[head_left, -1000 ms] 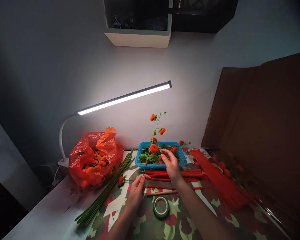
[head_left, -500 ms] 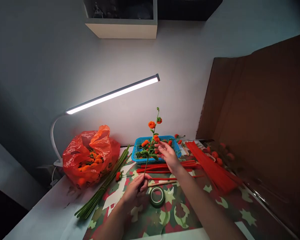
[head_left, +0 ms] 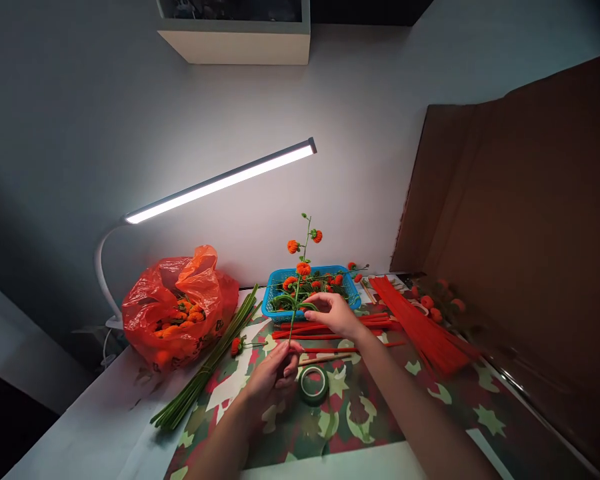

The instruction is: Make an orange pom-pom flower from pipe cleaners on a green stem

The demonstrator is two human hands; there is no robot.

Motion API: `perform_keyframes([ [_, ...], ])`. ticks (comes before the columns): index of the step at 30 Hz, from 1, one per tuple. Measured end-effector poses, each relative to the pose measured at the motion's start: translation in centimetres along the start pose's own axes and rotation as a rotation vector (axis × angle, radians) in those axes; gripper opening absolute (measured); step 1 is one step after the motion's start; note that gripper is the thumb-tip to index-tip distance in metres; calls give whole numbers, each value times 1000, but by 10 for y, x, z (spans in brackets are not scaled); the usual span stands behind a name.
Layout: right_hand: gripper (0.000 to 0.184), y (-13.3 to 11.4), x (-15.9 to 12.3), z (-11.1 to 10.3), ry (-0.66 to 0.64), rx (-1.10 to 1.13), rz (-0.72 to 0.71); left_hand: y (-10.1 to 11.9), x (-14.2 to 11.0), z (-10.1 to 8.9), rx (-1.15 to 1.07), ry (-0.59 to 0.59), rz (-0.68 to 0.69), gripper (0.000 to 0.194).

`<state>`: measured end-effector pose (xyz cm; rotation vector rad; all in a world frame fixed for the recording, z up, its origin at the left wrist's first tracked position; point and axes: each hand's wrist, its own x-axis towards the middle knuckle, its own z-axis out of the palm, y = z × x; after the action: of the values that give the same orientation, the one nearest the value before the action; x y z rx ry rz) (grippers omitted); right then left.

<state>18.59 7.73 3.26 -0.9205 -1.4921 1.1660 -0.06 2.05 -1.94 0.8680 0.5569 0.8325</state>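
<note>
While my left hand [head_left: 270, 370] pinches the orange-flowered stem [head_left: 293, 324] upright on the near side of the blue basket [head_left: 276, 315], my right hand [head_left: 336, 315], narrowly open, cups a leaf [head_left: 307, 305]; a careless tug could bend it.

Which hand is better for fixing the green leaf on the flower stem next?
Probably the right hand: its thumb and finger are right by the leaf. The left hand is busy lower down, holding the stem.
</note>
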Motion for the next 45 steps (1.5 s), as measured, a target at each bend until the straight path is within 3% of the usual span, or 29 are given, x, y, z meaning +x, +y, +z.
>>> perform_keyframes([
  [5,18,-1,-3,0,83,-182,-98,2,-3,4,3,3,-11,36],
  [21,21,-2,-6,8,352,-411,-249,0,0,-1,35,6,-22,36],
  [38,21,-4,-7,7,367,-450,-257,2,-2,3,70,33,-15,34],
  [43,18,-10,-11,11,319,-481,-358,-1,-1,3,76,64,7,36],
  [45,27,-14,-15,17,303,-536,-451,-2,-1,4,81,84,29,37],
])
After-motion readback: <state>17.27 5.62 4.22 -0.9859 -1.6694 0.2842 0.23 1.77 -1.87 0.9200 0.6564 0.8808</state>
